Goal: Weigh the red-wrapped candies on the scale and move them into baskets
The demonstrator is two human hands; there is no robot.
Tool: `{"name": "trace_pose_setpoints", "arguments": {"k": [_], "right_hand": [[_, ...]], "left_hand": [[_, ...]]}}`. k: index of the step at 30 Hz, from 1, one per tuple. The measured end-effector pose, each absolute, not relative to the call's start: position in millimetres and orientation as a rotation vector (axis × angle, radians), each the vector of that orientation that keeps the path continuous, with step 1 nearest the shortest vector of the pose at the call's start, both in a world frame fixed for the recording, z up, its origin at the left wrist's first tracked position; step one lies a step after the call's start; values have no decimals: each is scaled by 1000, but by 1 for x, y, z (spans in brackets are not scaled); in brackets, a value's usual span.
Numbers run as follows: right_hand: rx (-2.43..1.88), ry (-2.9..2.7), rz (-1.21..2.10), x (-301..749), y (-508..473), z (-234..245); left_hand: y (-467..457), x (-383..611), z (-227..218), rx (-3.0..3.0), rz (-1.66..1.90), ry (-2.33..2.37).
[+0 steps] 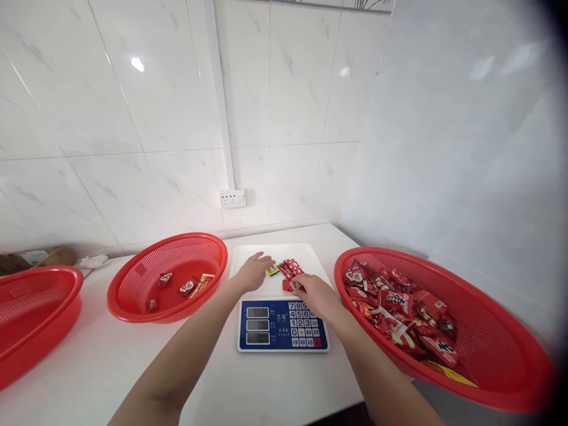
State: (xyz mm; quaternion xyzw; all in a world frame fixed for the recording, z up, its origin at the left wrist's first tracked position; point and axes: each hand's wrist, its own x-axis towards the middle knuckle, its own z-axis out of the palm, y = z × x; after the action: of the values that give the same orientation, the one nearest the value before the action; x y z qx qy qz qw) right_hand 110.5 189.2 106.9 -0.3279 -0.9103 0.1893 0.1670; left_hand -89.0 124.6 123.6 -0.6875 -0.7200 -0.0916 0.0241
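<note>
Since the digital scale (283, 326) gives a flat rest, a polka-dot red packet (293, 267) and yellow packet (273, 270) lie on it — the right hand (317, 296) apparently pinches a small red packet (288, 285) there, the left hand (252, 272) spreads loosely. A filled red basket (497, 349) sits right of the scale, likely for reach.

Left hand (254, 273) near yellow packet (273, 271) — right hand (318, 294) touching small red packet (288, 286)

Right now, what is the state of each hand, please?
Left hand: open, beside the yellow packet.
Right hand: on a red packet; whether its grip is closed, cannot tell.
</note>
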Motion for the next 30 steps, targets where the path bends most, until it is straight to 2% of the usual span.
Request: {"name": "trace_pose_setpoints", "arguments": {"k": [5,14,18,21,24,30], "right_hand": [[-941,-2580,546,111,188,107],[-942,-2489,621,114,192,105],[-921,-2411,676,108,188,107],[-713,-2296,839,100,179,108],[-536,-2178,992,96,175,107],[-842,-2252,667,94,203,101]], "left_hand": [[136,-85,117,-2131,-332,-2285],[51,-146,165,-1310,-505,-2660],[57,-114,157,-1578,-714,-2639],[78,-69,140,-1928,-903,-2562],[88,-45,130,-2023,-1036,-2502],[52,-105,147,-1413,-1055,-2536]]}}
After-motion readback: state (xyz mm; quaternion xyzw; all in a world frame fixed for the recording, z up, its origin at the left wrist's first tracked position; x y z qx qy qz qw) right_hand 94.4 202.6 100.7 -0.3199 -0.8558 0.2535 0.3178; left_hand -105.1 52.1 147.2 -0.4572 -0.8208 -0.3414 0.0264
